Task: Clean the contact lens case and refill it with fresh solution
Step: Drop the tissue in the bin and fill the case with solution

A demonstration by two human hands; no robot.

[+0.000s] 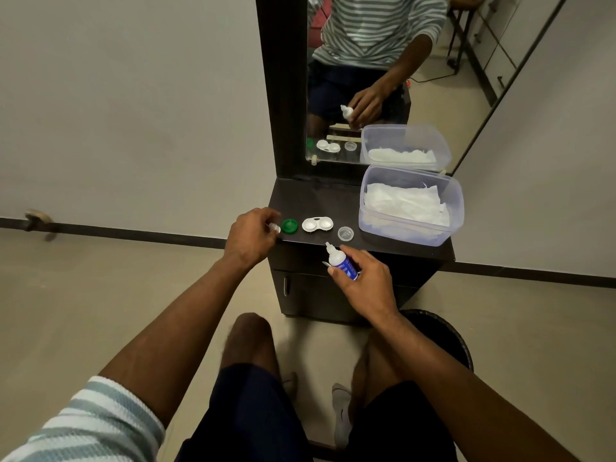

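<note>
Cabinet [320, 198]: you sat before a dark cabinet; your knees hid its foot.
Mirror [373, 78]: it stood at the back of the top, its upper part cut off by the frame.
Tub [456, 201]: a clear plastic tub sat at the right of the top with white tissues [405, 203] inside; how many could not be told.
Bin [450, 331]: a dark bin stood by your right knee, mostly hidden behind your arm.
Right hand [365, 281]: you gripped a blue and white bottle [341, 263], nozzle bare and tilted toward the case.
Left hand [251, 235]: you pinched a small white cap [275, 228], mostly hidden by your fingers.
Case [317, 224]: the white lens case lay open at the front edge, between the lids; whether its wells held liquid could not be told.
Green lid [289, 225]: it lay just left of the case.
Clear lid [345, 233]: it lay just right of the case.
</note>
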